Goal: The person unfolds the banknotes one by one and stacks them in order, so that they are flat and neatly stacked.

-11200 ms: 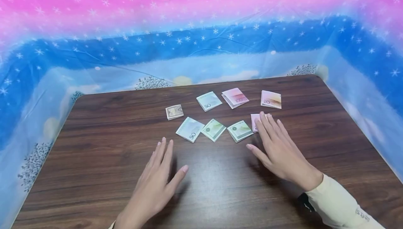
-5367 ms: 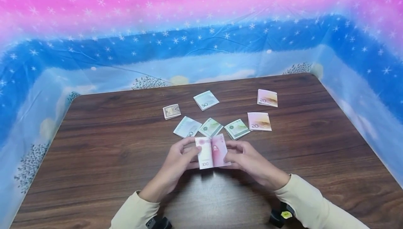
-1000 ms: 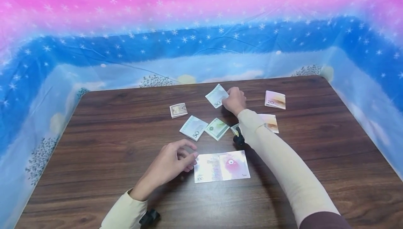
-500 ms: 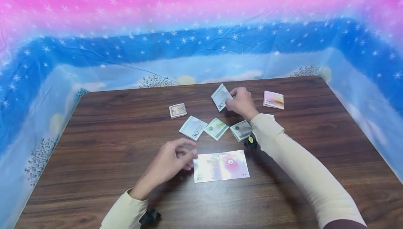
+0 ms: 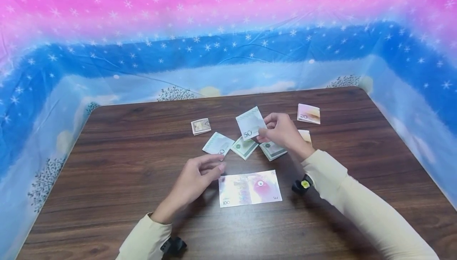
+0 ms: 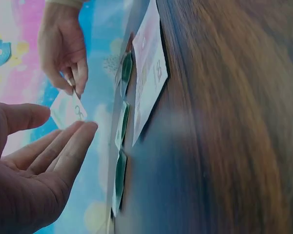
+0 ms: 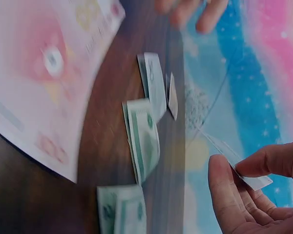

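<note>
My right hand point(image 5: 285, 133) pinches a folded 50 banknote point(image 5: 250, 122) between thumb and fingers, held up above the table. The right wrist view shows the same banknote point(image 7: 251, 178) edge-on between the fingers. My left hand point(image 5: 194, 178) hovers near the left end of an unfolded pink 100 banknote point(image 5: 250, 189), with thumb and fingers apart and nothing between them in the left wrist view. That 100 banknote lies on the table, glare over its middle. Below the raised 50 lie two folded green banknotes point(image 5: 244, 149) and another folded 50 banknote point(image 5: 216, 144).
A small folded brownish banknote point(image 5: 201, 126) lies at the back left of the wooden table point(image 5: 118, 164). At the back right is a folded 20 banknote point(image 5: 308, 114); a second 20 banknote point(image 5: 306, 136) is partly hidden by the right hand. A snowflake-patterned cloth point(image 5: 228, 45) surrounds the table.
The pink 100 banknote, earlier folded, was opened out by both hands and now lies flat. My right hand has picked up the rear 50 banknote and brought it nearer. The left hand has barely moved lately.
</note>
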`<state>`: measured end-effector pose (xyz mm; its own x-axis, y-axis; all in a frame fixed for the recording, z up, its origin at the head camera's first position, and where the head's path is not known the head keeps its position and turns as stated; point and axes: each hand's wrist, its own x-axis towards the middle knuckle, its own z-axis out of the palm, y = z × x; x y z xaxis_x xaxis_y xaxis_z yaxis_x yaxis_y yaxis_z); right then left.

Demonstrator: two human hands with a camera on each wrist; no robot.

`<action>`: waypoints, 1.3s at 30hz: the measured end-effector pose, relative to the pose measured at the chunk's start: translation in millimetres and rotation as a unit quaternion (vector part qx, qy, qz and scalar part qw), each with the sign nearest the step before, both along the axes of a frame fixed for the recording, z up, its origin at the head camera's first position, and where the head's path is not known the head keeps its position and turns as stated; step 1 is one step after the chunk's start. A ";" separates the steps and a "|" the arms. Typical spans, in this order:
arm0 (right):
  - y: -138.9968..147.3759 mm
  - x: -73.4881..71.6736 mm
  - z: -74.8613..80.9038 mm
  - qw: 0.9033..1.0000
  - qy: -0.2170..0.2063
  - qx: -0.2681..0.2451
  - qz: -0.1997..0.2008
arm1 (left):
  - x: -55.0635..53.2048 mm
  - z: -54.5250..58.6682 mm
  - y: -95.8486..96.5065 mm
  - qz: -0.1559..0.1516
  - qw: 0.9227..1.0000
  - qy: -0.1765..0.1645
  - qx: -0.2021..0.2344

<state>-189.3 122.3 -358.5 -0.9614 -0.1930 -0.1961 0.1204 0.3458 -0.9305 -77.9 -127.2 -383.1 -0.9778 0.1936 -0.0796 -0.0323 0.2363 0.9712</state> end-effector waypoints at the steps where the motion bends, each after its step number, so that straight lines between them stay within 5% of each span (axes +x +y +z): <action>1: 1.2 4.9 -1.1 1.000 -0.002 -0.012 0.003 | -0.3 -0.4 1.5 0.007 1.000 -0.005 0.010; 11: 5.8 51.4 -18.3 0.993 -0.056 -0.106 0.019 | -1.5 -8.2 15.6 0.047 0.988 -0.092 0.118; 16: 3.4 67.2 -23.3 0.989 -0.070 -0.127 0.040 | -4.6 -11.9 22.4 0.069 0.974 -0.131 0.173; 20: 0.0 75.4 -24.3 0.982 -0.085 -0.157 0.060 | -4.6 -13.9 25.5 0.086 0.965 -0.144 0.202; 28: -3.8 84.0 -25.4 0.969 -0.128 -0.198 0.075 | -3.5 -11.7 30.6 0.112 0.959 -0.147 0.215; 35: -5.8 87.1 -24.1 0.992 -0.012 -0.119 0.040 | -2.5 -6.1 30.8 0.132 0.972 -0.115 0.158; 39: -7.6 89.2 -22.6 0.995 0.033 -0.081 0.057 | -0.5 -2.4 31.9 0.130 0.974 -0.110 0.151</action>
